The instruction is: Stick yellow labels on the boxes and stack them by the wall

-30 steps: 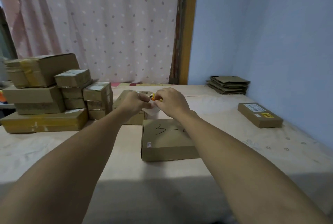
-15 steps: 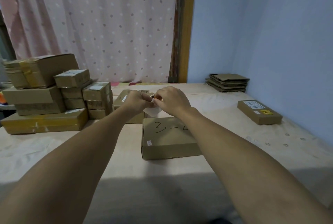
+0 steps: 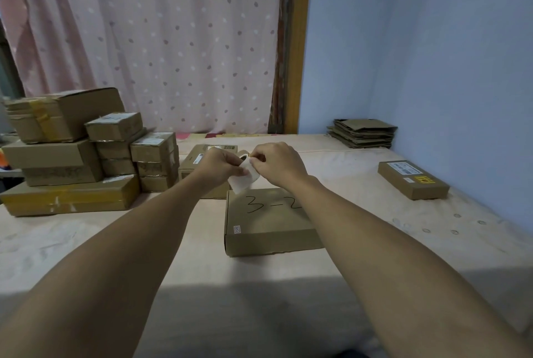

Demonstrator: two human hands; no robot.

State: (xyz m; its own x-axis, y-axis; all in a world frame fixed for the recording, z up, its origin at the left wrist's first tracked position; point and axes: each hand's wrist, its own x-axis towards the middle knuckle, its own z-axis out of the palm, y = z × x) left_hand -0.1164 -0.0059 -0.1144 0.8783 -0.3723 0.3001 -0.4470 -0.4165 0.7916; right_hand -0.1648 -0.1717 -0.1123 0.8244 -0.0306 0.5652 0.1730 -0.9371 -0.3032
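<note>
Blue wall (image 3: 432, 55) is running along the right of a pale table (image 3: 375, 256), with a dotted curtain (image 3: 158, 40) hanging behind. At centre, the left hand (image 3: 220, 166) is pinching a label roll (image 3: 245, 177), white backing trailing down, while the right hand (image 3: 278, 164) is nipping something small at its top edge, likely a yellow label; too little is showing to be sure. Directly below, toward 6 o'clock, the box marked "3-2" (image 3: 271, 220) is lying flat and unlabelled. At 3 o'clock a labelled box (image 3: 412, 180) is sitting by the wall; at 9 o'clock a box pile (image 3: 75, 153) is waiting. Peeling appears to be the step underway; next, the label is needing a clean lift and a press onto the lid.
</note>
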